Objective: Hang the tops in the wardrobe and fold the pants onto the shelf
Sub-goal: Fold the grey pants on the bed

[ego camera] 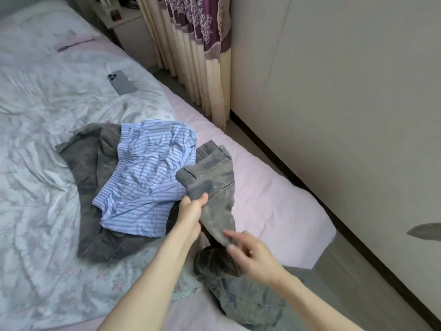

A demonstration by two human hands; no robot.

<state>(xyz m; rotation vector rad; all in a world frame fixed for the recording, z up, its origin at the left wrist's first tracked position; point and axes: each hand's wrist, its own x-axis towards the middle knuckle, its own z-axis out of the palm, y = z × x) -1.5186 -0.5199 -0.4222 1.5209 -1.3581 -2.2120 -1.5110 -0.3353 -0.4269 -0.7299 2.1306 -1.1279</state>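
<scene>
left hand [191, 209] pinches jeans [212, 187] | right hand [250, 249] fingers loose, at fold | denim heavy, limp; likely best gripped at waistband

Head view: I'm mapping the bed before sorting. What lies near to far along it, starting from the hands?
Right hand → left hand gripping the grey pants → blue striped garment → phone → pillow.
</scene>
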